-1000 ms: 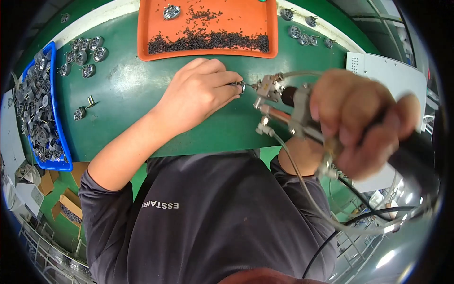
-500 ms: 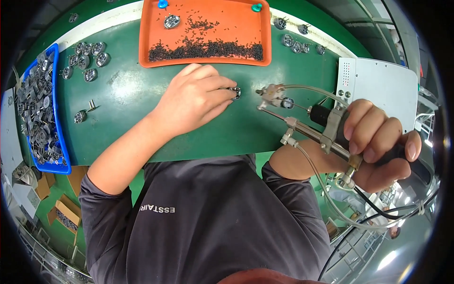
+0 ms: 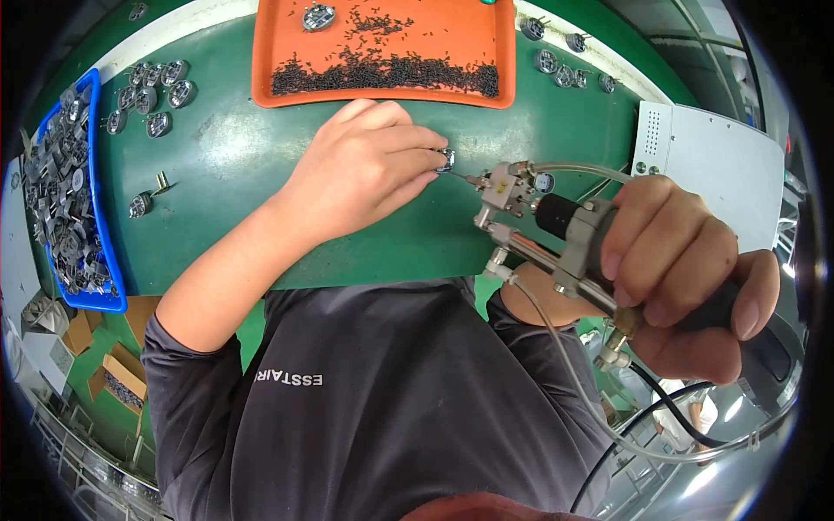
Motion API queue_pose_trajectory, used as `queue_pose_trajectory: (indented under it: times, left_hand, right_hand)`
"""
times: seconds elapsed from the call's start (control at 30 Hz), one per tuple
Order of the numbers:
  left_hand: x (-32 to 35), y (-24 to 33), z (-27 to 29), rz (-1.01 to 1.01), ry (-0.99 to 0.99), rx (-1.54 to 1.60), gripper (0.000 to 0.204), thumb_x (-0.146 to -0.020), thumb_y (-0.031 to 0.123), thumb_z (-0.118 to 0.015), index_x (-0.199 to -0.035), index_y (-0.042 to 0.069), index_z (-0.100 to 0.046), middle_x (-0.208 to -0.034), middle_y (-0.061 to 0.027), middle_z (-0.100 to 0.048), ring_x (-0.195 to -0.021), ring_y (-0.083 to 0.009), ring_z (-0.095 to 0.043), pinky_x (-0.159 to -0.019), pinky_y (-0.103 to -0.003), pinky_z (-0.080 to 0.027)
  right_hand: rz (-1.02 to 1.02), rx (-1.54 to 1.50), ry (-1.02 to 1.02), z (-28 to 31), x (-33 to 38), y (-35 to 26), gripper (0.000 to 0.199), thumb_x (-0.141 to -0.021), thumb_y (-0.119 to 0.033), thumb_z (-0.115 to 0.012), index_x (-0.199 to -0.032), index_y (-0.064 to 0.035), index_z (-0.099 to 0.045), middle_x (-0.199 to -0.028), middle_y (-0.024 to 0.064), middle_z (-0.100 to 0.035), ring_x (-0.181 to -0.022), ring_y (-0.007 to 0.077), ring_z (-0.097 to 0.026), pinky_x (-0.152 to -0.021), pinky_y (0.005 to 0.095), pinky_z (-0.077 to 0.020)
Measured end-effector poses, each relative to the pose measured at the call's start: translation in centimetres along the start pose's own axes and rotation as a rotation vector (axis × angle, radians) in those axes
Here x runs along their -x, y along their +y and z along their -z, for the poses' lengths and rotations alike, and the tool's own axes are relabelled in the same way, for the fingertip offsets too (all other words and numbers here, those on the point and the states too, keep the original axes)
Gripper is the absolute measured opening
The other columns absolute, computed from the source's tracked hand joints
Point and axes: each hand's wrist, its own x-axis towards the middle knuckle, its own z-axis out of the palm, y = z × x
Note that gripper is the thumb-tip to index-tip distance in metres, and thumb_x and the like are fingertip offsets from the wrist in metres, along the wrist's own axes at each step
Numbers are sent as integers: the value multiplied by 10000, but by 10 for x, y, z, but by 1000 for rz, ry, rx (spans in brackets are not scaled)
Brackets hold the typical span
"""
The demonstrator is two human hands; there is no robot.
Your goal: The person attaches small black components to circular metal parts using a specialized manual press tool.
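Observation:
My left hand (image 3: pixel 365 169) rests on the green table (image 3: pixel 243 174) and pinches a small round metal part (image 3: pixel 446 159) between thumb and fingertips. My right hand (image 3: pixel 686 278) grips the black handle of a powered screwdriver tool (image 3: pixel 556 230) with metal fittings and thin hoses. The tool's tip points left and touches or nearly touches the small part. An orange tray (image 3: pixel 287 43) with a row of tiny dark screws lies just beyond my left hand.
A blue bin (image 3: pixel 95 260) of metal parts stands at the left edge. Several loose round metal parts (image 3: pixel 152 91) lie beside it, more (image 3: pixel 565 61) at the far right. A white box (image 3: pixel 721 165) sits on the right. Cables hang below the tool.
My right hand has brought the tool down and left, so its tip now meets the part. My left hand has stayed put on the part.

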Motion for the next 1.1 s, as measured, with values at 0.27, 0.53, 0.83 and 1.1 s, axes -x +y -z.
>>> queue_pose_trajectory:
  times: [0.27, 0.53, 0.83, 1.1]
  left_hand:
    - [-2, 1, -1, 14, -5, -6, 170, -780, 136, -809, -932, 70, -767, -1071, 29, -745, -926, -180, -619, -823, -351, -494]
    - [0, 2, -1, 21, -3, -9, 159, -783, 137, -808, -922, 76, -761, -1069, 42, -741, -913, -173, -613, -813, -343, -488]
    - [-3, 3, 7, -23, -20, -23, 178, -793, 97, -807, -959, 51, -762, -1067, -22, -761, -833, -218, -644, -765, -375, -505]
    - [5, 10, 25, -15, 16, -113, 160, -803, 135, -785, -949, 79, -752, -1011, -18, -754, -858, -213, -648, -791, -376, -519]
  right_hand:
    - [-97, 115, -72, 0, -6, -5, 319, -1009, -427, -689, -1194, -192, -579, -721, -30, -581, -556, 99, -556, -564, 263, -467]
    - [-138, 160, -125, -4, -13, 2, 296, -1014, -388, -688, -1169, -186, -536, -708, -24, -576, -540, 108, -555, -531, 271, -464]
    - [-63, 81, -204, -10, -15, 4, 266, -1029, -295, -678, -1109, -167, -458, -686, -17, -554, -521, 122, -540, -495, 297, -456]
    - [183, 0, -24, -7, -10, 2, 221, -998, -198, -678, -1053, -127, -476, -653, -30, -555, -471, 93, -509, -439, 275, -443]
